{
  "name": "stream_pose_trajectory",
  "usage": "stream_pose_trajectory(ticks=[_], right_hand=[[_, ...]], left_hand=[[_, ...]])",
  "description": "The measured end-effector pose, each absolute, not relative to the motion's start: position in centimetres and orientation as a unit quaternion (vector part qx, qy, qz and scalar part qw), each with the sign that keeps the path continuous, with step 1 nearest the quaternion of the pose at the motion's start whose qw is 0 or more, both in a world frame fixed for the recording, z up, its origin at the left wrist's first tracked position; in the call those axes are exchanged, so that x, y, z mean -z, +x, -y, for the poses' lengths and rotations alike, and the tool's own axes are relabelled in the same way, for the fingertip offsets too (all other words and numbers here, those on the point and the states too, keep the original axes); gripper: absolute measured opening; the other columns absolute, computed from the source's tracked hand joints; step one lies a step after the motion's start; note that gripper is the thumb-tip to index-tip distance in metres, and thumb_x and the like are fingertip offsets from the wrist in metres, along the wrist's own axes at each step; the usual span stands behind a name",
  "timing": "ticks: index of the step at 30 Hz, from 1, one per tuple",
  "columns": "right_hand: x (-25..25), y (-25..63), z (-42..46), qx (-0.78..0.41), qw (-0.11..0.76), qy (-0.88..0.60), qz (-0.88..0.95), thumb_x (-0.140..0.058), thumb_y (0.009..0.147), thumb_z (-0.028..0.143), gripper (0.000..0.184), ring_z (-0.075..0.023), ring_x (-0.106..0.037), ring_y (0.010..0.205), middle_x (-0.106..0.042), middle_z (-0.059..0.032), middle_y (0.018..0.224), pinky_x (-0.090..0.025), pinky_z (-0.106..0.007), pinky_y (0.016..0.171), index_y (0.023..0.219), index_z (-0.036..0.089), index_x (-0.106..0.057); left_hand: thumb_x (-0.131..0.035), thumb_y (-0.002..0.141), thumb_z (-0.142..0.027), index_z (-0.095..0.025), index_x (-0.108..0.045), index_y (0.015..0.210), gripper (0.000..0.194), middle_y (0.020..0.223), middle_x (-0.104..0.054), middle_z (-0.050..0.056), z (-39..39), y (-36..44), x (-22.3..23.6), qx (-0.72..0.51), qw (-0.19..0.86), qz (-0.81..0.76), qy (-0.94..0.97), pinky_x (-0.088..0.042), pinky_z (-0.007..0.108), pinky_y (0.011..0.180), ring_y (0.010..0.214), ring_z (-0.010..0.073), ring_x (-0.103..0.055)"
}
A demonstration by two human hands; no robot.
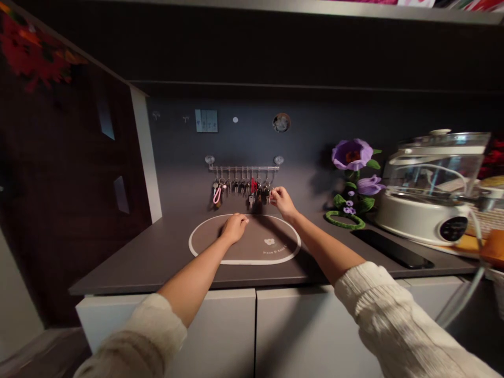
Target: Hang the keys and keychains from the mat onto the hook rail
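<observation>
My right hand (282, 201) is raised at the right end of a clear hook rail (244, 168) on the back wall. Its thumb and fingers pinch a small, pale-edged key (270, 196) beside the hanging ones; fine detail is too small to read. Several keys (251, 200) on rings hang from the rail's hooks, along with a pink strap (217, 196) at the left and a red tag (253, 185) nearer the middle. My left hand (234, 228) is over the brown oval mat (208, 241), its fingers curled in. What they hold, if anything, is hidden.
Purple knitted flowers (352, 155) stand on the counter to the right. A black phone (394, 249) lies before them, beside a white appliance with a clear lid (413, 215). A dark shelf (275, 52) overhangs the counter. White cabinet doors (197, 325) are below.
</observation>
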State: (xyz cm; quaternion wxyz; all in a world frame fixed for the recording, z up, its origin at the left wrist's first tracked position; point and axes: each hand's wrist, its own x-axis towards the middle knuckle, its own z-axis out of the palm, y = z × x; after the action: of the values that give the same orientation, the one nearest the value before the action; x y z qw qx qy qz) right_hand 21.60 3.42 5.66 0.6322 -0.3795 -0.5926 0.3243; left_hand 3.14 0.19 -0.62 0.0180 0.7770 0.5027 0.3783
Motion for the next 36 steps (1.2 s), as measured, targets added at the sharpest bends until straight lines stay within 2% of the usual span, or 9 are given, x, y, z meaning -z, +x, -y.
stream_pose_trajectory(ticks=[10,16,22,28,36], right_hand=[[-10.4,23.5,-6.1,-0.367,0.653,-0.417,0.515,-0.040,0.078,0.020,0.005,-0.0063,-0.048,0.051,-0.047,0.0057,0.064,-0.046,-0.023,0.053,0.076,0.021,-0.036],[-11.8,23.4,-7.2,-0.359,0.622,-0.464,0.519,-0.037,0.078,0.013,0.010,-0.0082,-0.050,0.049,-0.047,0.0038,0.059,-0.047,-0.027,0.053,0.070,0.019,-0.037],[-11.8,23.5,-7.8,-0.385,0.590,-0.470,0.532,-0.041,0.072,0.010,0.011,-0.0084,-0.050,0.048,-0.047,0.0026,0.053,-0.049,-0.029,0.055,0.065,0.018,-0.038],[-11.0,23.8,-8.3,-0.400,0.586,-0.472,0.523,-0.043,0.071,0.013,0.008,-0.0080,-0.050,0.047,-0.047,0.0028,0.050,-0.048,-0.027,0.054,0.066,0.018,-0.040],[-10.0,23.8,-8.4,-0.378,0.584,-0.493,0.523,-0.041,0.069,0.009,0.012,-0.0067,-0.045,0.042,-0.044,0.0040,0.046,-0.044,-0.024,0.050,0.060,0.017,-0.040]], left_hand=[[-0.046,0.080,-0.024,-0.017,-0.065,0.075,0.021,0.084,-0.064,0.006,-1.2,3.2,1.1,-0.361,0.036,-0.507,0.782,-0.040,0.026,0.075,0.081,0.0149,-0.055],[-0.046,0.080,-0.025,-0.017,-0.064,0.076,0.020,0.085,-0.064,0.006,-1.3,3.1,1.3,-0.364,0.052,-0.507,0.779,-0.040,0.025,0.073,0.079,0.0147,-0.055],[-0.046,0.079,-0.025,-0.017,-0.064,0.076,0.020,0.084,-0.064,0.006,-1.2,3.1,1.3,-0.370,0.053,-0.506,0.777,-0.040,0.027,0.073,0.078,0.0159,-0.055],[-0.046,0.079,-0.024,-0.017,-0.063,0.075,0.020,0.084,-0.064,0.006,-1.6,3.1,1.5,-0.366,0.049,-0.510,0.777,-0.040,0.027,0.074,0.079,0.0154,-0.055],[-0.047,0.078,-0.024,-0.016,-0.063,0.073,0.019,0.083,-0.063,0.006,-2.1,3.0,1.8,-0.378,0.078,-0.511,0.768,-0.041,0.026,0.074,0.079,0.0143,-0.056]])
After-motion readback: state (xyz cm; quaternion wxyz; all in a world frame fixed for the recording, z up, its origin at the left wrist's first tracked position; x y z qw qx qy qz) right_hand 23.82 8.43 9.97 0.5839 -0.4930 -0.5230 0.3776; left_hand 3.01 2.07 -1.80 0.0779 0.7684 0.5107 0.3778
